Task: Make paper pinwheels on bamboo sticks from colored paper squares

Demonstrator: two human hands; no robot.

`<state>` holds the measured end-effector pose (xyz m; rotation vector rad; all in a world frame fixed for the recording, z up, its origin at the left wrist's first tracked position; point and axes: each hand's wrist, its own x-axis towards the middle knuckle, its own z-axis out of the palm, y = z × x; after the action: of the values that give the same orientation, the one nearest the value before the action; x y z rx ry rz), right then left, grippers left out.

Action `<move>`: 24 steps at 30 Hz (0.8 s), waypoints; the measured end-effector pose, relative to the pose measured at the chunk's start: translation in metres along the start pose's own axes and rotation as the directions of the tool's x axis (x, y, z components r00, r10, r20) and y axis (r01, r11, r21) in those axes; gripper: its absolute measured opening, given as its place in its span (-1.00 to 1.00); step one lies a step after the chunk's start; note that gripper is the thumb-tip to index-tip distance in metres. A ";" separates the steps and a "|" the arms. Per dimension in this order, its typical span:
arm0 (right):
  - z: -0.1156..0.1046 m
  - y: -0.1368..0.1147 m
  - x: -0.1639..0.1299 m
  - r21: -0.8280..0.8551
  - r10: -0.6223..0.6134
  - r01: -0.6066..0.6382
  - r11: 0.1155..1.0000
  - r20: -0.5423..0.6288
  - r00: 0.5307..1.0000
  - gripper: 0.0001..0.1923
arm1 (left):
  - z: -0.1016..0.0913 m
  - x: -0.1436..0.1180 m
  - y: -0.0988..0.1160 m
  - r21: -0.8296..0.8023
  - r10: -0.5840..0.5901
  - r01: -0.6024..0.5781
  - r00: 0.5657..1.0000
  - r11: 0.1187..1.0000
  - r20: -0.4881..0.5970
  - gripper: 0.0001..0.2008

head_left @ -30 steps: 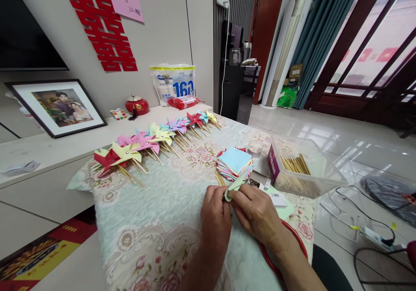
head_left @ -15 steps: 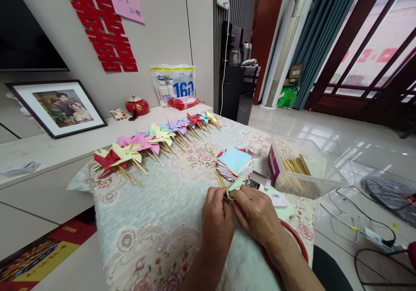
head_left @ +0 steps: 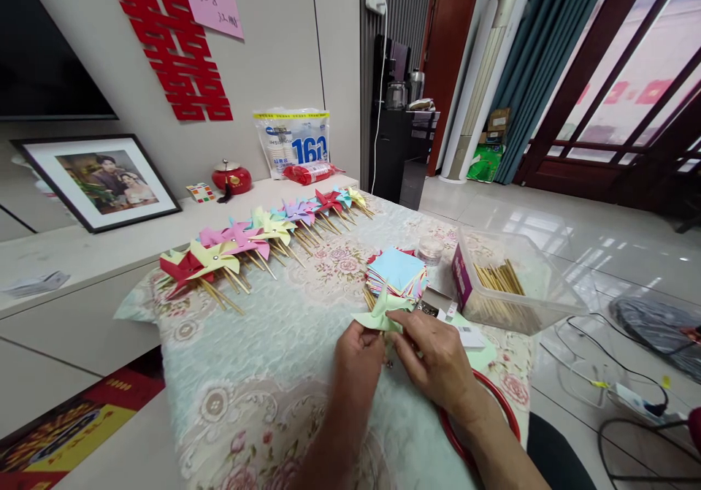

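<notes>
My left hand [head_left: 358,355] and my right hand [head_left: 435,358] meet over the floral tablecloth [head_left: 263,358], both pinching a light green paper pinwheel [head_left: 380,316] whose blades spread flat above my fingers. Just beyond it lies a stack of coloured paper squares [head_left: 397,273] with a blue sheet on top. A few wooden sticks [head_left: 369,299] lie beside that stack.
A row of finished pinwheels on sticks [head_left: 257,242] runs along the table's far left edge. A clear plastic tub [head_left: 512,282] holding wooden sticks stands to the right, with a small round jar [head_left: 431,249] behind the paper stack. A red ring [head_left: 496,410] lies under my right wrist.
The green paper was folded tight between my fingers; now it is spread out into a flat pinwheel shape, and my hands have shifted slightly toward me.
</notes>
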<state>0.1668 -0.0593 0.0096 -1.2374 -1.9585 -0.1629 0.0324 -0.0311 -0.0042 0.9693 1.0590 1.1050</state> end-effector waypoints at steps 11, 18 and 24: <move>-0.001 0.007 0.001 0.112 0.071 -0.058 0.992 -0.108 0.992 -0.88 | 0.006 -0.001 0.008 -0.330 -0.098 0.106 0.994 0.938 0.040 -0.73; -0.003 0.004 0.005 0.136 0.104 -0.078 0.988 -0.195 0.975 -0.86 | 0.006 -0.001 0.004 -0.259 -0.070 0.075 0.997 0.963 0.032 -0.77; -0.010 0.005 0.007 0.226 0.214 -0.164 0.960 -0.216 0.953 -0.88 | 0.005 -0.005 0.005 0.063 0.058 -0.060 0.998 0.996 0.034 -0.81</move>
<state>0.1748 -0.0569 0.0200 -1.2022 -1.5969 -0.0092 0.0353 -0.0353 0.0020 1.0721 1.0509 1.1058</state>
